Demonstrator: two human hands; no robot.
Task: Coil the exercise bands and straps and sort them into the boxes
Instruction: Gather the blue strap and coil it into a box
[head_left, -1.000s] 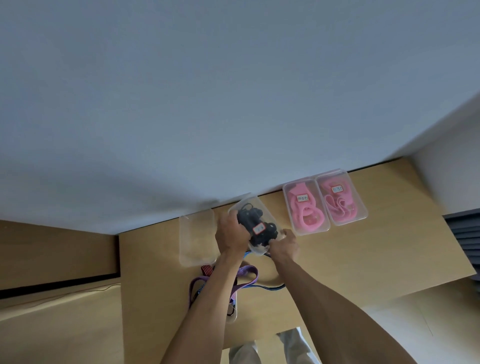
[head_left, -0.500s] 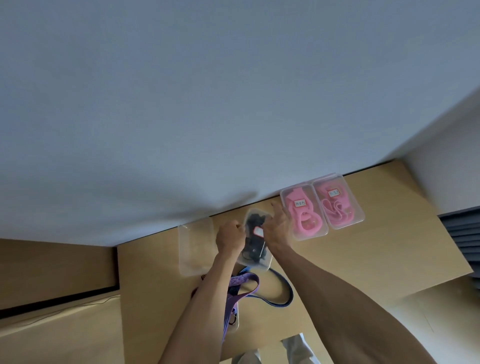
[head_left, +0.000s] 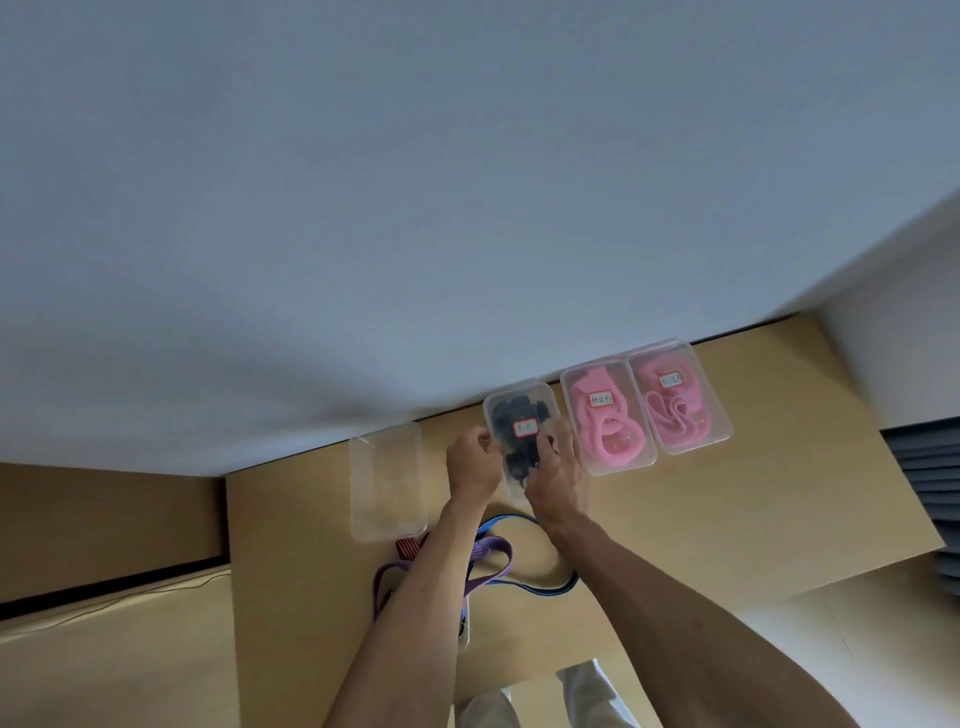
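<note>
— Head view first: what do we have on the light wooden tabletop (head_left: 727, 519)?

— We see a row of clear plastic boxes against the grey wall (head_left: 467, 208). Furthest right sits a lidded clear box of thin pink straps (head_left: 679, 397), touching a lidded clear box of wide pink bands (head_left: 608, 418). Both carry small labels we cannot read.

— And the one between our hands?

— That is the clear lidded box of black coiled straps (head_left: 519, 431), with a red-edged label on its lid. It lies just beside the pink band box, its far end near the wall.

— How do our hands sit on it?

— Our left hand (head_left: 471, 465) has curled fingers gripping the box's left edge. Our right hand (head_left: 558, 480) holds the right side, fingers bent around the edge and thumb on the lid.

— What lies to the left?

— An empty-looking clear plastic box (head_left: 387, 480) stands apart from the black one, with our left hand between them.

— Anything loose?

— Nearer to us, under our forearms, a purple flat band (head_left: 491, 558) and a dark blue looped band (head_left: 540, 587) lie overlapping on the table. A red striped strap end (head_left: 408, 546) shows just below the empty-looking box. Another clear container (head_left: 464, 631) is mostly hidden beneath the left forearm, so we cannot tell its contents.
</note>
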